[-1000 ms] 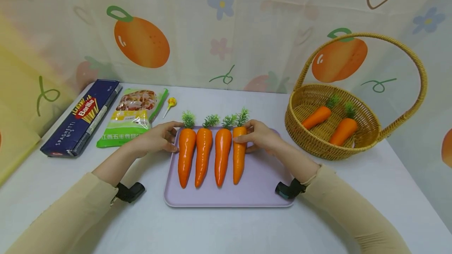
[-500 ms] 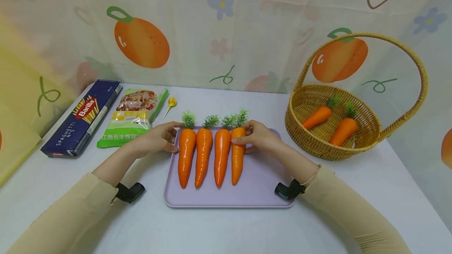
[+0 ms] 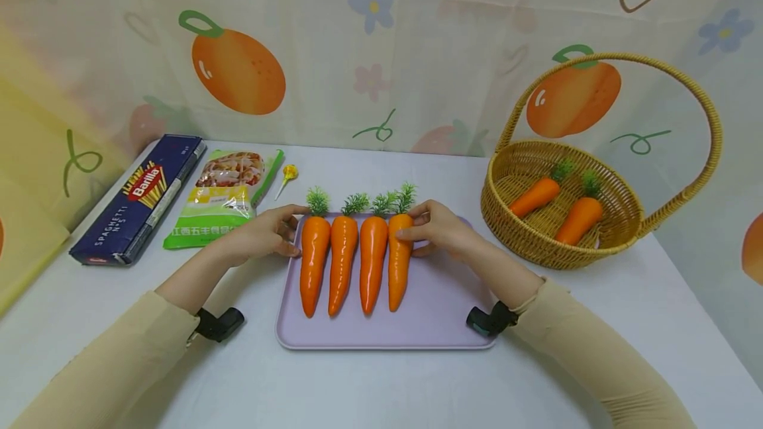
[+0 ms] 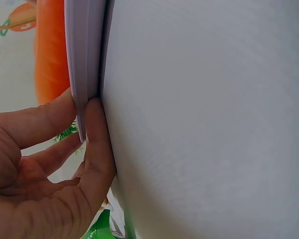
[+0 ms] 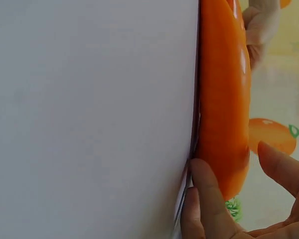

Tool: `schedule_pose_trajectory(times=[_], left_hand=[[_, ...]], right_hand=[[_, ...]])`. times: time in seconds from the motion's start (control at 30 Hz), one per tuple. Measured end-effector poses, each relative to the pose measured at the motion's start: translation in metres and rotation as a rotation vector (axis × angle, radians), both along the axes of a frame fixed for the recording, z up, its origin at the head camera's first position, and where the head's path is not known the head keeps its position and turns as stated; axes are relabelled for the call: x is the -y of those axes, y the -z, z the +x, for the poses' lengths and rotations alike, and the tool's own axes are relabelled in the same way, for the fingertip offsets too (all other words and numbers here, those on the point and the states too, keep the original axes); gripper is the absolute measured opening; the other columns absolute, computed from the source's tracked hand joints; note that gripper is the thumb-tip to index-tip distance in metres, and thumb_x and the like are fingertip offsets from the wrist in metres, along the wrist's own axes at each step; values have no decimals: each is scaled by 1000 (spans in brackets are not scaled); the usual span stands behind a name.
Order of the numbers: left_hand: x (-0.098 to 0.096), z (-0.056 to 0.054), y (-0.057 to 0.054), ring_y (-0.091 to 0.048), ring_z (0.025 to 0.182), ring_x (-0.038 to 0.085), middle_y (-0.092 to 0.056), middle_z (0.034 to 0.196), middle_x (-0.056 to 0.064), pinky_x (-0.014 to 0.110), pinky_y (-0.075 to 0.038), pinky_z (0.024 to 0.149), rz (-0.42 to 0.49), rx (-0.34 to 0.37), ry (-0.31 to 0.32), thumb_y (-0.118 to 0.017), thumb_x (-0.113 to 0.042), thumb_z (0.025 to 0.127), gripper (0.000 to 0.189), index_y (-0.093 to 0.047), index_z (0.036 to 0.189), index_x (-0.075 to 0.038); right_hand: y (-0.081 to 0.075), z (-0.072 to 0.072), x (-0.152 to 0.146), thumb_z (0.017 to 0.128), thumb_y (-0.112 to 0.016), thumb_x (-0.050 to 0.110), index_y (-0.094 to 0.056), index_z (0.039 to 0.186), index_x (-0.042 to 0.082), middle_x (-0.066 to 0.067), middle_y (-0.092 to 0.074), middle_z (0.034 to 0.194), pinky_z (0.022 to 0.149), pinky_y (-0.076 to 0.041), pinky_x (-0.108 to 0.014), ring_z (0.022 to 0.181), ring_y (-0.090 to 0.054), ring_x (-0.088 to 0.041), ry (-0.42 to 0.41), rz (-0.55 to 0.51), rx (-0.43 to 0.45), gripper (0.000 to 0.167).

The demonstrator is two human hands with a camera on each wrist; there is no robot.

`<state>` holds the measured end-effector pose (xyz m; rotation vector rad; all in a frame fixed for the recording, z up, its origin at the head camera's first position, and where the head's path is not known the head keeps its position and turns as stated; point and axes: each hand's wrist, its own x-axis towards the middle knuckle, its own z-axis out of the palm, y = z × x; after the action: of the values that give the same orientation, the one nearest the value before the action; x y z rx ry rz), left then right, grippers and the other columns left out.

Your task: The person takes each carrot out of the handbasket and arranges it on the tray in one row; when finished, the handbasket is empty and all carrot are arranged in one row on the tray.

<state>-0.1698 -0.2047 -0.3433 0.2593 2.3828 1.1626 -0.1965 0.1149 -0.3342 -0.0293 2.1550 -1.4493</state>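
Several orange carrots with green tops lie side by side on a lilac tray (image 3: 447, 310). At its left back edge my left hand (image 3: 259, 237) pinches the tray rim: in the left wrist view the thumb (image 4: 45, 122) lies on the upper side, a finger underneath. My right hand (image 3: 441, 229) is at the thick end of the rightmost carrot (image 3: 398, 277). Seen from the right wrist, fingers (image 5: 209, 199) touch that carrot's side low down, while the thumb (image 5: 279, 167) stands a little off it. The far fingertips are hidden in the head view.
On the right stands a wicker basket (image 3: 530, 250) with a tall handle; two carrots (image 3: 534, 197) lie inside. To the left are a blue spaghetti box (image 3: 137, 200), a green food bag (image 3: 223, 197) and a yellow lollipop (image 3: 289, 176). A printed curtain hangs behind.
My right hand has slid the rightmost carrot slightly left, nearer its neighbour; its thumb has then drawn back a little to the right. My left hand has stayed at the tray edge.
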Motion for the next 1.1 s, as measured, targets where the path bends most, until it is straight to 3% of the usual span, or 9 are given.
schedule_pose_trajectory(times=[0.2, 0.33, 0.47, 0.77, 0.97, 1.1], left_hand=[[0, 0, 0, -49, 105, 30, -41, 135, 28, 28, -48, 79, -2, 5, 2, -67, -7, 86, 76, -29, 152, -4], [-1, 0, -1, -49, 105, 30, -41, 135, 28, 28, -48, 79, 1, 2, 5, -67, -7, 86, 76, -29, 152, -4], [-1, 0, -2, -48, 104, 30, -41, 135, 28, 28, -48, 79, 2, 4, 4, -66, -6, 86, 76, -29, 152, -4], [0, 0, 0, -49, 105, 31, -41, 134, 28, 28, -48, 79, 4, -3, 2, -67, -7, 85, 76, -30, 152, -4], [0, 0, -1, -49, 103, 29, -42, 133, 27, 28, -48, 78, 8, 1, 2, -66, -6, 86, 76, -29, 152, -3], [0, 0, -1, -49, 102, 28, -42, 132, 27, 28, -47, 78, 13, 6, 3, -66, -6, 86, 76, -29, 152, -4]], right_hand=[[-11, 5, -4, 91, -68, 17, -35, 141, -4, -25, -43, 140, 89, -58, -41, 112, -58, -31, -22, 69, -58, 63], [-26, 8, -11, 93, -66, 22, -35, 143, -2, -24, -42, 141, 94, -56, -41, 119, -58, -37, -47, 101, -121, 63], [-43, 7, -22, 95, -63, 22, -37, 142, -1, -23, -42, 138, 96, -55, -43, 121, -55, -38, -42, 68, -164, 58], [-78, -1, -55, 98, -58, 24, -38, 141, 0, -17, -45, 134, 98, -54, -37, 117, -53, -29, -4, 25, -242, 53], [-95, -13, -83, 99, -56, 31, -37, 142, 3, -6, -44, 133, 88, -54, -20, 114, -50, -21, 32, -2, -224, 54], [-103, -23, -103, 99, -56, 34, -40, 135, 9, 2, -45, 124, 85, -54, -17, 102, -56, -13, 72, -31, -210, 47]])
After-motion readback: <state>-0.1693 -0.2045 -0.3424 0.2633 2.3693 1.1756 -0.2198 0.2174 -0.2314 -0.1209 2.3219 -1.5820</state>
